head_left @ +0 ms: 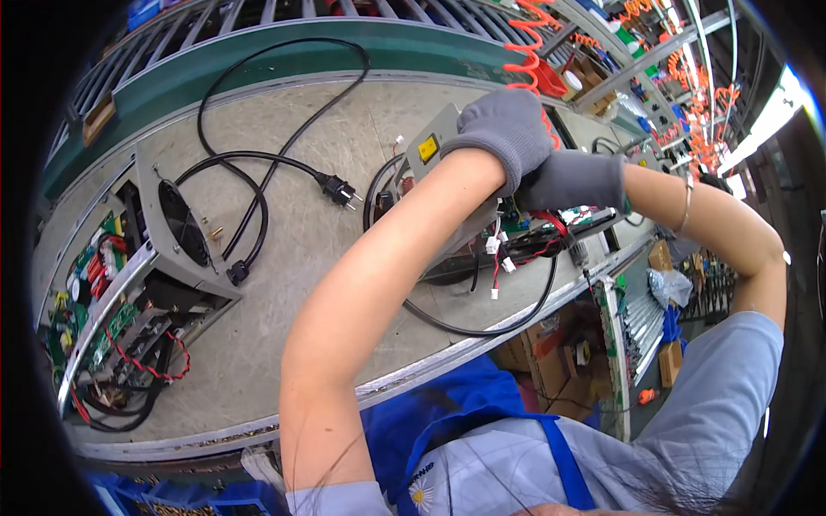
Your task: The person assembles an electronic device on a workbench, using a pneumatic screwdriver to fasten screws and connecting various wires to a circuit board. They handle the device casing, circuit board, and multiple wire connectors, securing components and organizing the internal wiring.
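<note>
A grey metal chassis (pixel 443 129) with a yellow rocker switch (pixel 428 149) sits on the workbench, partly covered by my arms. My left hand (pixel 503 129), in a grey knit glove, is bent over its upper part and looks closed; whatever it grips is hidden. Beside and just below it is my right hand (pixel 575 181), also gloved, its fingers out of sight behind the left wrist. Red wires (pixel 551 222) and loose white connectors (pixel 493 244) hang from the chassis near my hands. A black cable (pixel 482 331) loops along its near side.
To the left stands another open metal unit (pixel 155 258) with a fan and circuit boards. A black power cord with a plug (pixel 338 191) lies between the units. A roller conveyor (pixel 284 13) runs behind the bench (pixel 301 249). Orange coiled hose (pixel 525 64) hangs at the back.
</note>
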`<state>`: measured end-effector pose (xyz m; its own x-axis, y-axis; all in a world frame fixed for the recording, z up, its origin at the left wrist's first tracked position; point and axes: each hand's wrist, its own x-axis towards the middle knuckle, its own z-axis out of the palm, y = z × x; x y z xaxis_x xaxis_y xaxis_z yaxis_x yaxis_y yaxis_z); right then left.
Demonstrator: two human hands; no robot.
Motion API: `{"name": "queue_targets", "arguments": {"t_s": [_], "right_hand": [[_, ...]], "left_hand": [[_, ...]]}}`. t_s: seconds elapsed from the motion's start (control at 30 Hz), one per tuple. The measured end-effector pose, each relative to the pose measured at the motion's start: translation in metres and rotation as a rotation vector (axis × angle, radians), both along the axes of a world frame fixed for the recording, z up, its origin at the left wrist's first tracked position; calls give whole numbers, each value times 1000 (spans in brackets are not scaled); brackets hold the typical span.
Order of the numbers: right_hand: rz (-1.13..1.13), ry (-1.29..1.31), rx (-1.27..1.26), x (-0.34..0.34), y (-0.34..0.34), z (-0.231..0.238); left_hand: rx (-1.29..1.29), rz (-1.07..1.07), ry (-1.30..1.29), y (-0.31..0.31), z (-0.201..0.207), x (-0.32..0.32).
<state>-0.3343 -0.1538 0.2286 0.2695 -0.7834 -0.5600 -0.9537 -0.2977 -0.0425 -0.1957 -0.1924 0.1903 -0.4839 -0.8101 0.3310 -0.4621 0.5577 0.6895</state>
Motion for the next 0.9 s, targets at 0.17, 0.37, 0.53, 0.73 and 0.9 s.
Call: {"name": "queue_targets", "arguments": {"t_s": [0.17,0.37,0.53,0.73,0.9], "right_hand": [[-68,167,-328,21,46,-10],[-97,194,-224,20,27,-3],[-116,240,-251,26,30,6],[-66,-157,-670,4,83,7],[16,-299,-1002,-10,129,-39]], "left_hand": [[6,-21,-89,-1,3,11],[15,-70,-110,-2,4,9],[-17,12,-152,-9,1,3],[-38,56,-120,-20,-9,4],[-98,43,-137,-20,-14,-3]]}}
